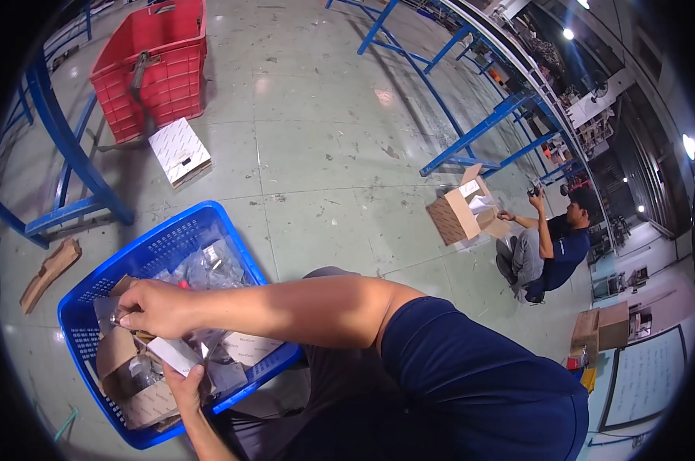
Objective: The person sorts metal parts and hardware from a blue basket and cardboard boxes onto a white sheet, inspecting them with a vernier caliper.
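Observation:
My right arm reaches across to a blue plastic basket (228, 219) at the lower left. Over the basket's left side my right hand (157, 309) is closed, its fingertips pinching a small shiny metal piece (117, 316) whose kind I cannot make out. My left hand (185, 388) comes up over the near rim and grips a small white carton (175, 355) between thumb and fingers. Opened brown cardboard (117, 355) lies beneath both hands. Clear plastic bags (213, 265) fill the basket's far part, and a white printed box (249, 348) lies at its right.
A red crate (144, 84) and a flat white box (180, 150) stand on the floor beyond. Blue metal frames (79, 161) rise at the left and far right. A cardboard piece (49, 273) lies left. At right another person (551, 250) squats by an open carton (456, 215).

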`<state>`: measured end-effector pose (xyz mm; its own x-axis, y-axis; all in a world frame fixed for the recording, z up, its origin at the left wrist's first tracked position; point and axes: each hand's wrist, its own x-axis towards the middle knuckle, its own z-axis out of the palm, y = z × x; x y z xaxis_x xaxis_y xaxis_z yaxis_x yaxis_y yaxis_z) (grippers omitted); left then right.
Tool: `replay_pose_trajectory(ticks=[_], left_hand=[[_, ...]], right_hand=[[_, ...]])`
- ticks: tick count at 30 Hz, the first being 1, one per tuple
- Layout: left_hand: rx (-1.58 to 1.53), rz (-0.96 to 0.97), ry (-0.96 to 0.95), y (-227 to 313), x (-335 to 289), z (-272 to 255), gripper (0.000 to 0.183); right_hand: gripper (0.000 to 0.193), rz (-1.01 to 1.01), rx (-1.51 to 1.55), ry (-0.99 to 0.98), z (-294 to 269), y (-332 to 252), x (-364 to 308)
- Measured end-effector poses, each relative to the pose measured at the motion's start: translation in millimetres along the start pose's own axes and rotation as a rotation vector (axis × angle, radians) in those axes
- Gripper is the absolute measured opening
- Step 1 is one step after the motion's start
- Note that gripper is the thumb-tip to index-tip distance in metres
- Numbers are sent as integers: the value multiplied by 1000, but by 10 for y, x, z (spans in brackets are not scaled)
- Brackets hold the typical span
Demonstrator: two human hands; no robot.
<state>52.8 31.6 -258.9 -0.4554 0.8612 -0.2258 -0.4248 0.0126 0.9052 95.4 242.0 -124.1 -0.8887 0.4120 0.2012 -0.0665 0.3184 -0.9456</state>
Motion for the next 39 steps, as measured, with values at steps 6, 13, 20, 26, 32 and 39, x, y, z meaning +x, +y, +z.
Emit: replay_pose_trajectory(ticks=[6, 13, 20, 26, 32, 39], left_hand=[[484, -83, 48, 249, -17, 103, 71], [152, 20, 95, 212, -171, 225, 57], [-290, -201, -89, 131, -198, 400, 57], [-437, -230, -34, 135, -109, 410, 61], [-497, -118, 54, 779, -59, 286, 52], [-598, 4, 126, 1205, 27, 323, 56]], right_hand=[[30, -29, -248, -194, -336, -413, -148], [25, 86, -537, -340, -349, -660, -76], [22, 284, -501, -604, -352, -293, 55], [27, 281, -499, -630, -329, -309, 68], [56, -108, -518, -319, -227, -374, -53], [65, -110, -379, -297, -187, -560, -82]])
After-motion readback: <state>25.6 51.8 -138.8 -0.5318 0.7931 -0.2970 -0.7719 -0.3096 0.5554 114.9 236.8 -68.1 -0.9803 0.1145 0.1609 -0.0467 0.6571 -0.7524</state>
